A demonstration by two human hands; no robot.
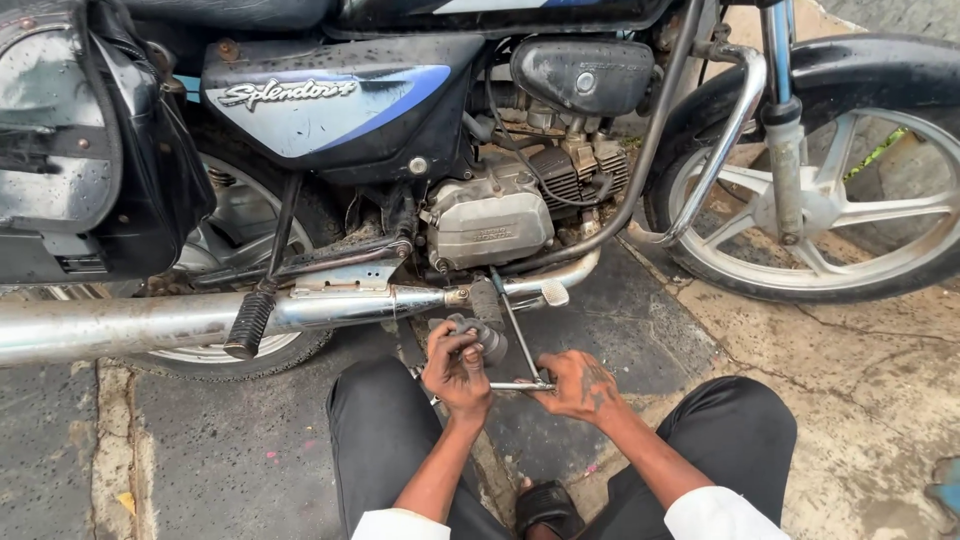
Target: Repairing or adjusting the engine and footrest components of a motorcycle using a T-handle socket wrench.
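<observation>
Thin metal rod (520, 385) low in middle of frame, lying flat, long side left to right. Right hand (580, 385) grip closed on rod. Left hand (455, 365) grip closed around gray footrest (485, 338) under motorcycle (400, 130).

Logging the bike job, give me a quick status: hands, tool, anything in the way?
Left hand gripping the footrest. Right hand on the metal rod tool under the engine. Exhaust pipe and kick lever close by.
</observation>
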